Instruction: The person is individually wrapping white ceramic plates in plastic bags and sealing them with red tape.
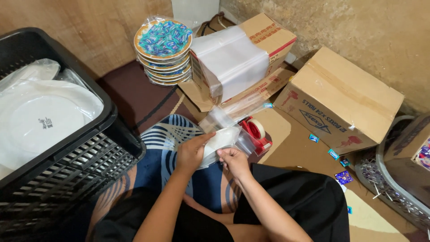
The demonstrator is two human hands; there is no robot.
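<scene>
Both hands meet over the person's lap, above a blue patterned cloth (170, 134); the left hand (191, 152) grips the near edge of a white plate (220, 139) that sits inside a clear plastic bag (224, 117), its fingers closed around the rim; the right hand (234, 160) pinches the plate's lower edge, fingers curled tight, though whether they hold plate or only bag is hard to tell. Just beyond the plate lies a red tape dispenser (256, 132) on flattened cardboard; behind it stands a stack of patterned plates (163, 47) beside an open carton hung with clear bags (233, 60); a closed cardboard box (340, 101) stands to the right; a black crate (67, 148) on the left holds wrapped white plates.
</scene>
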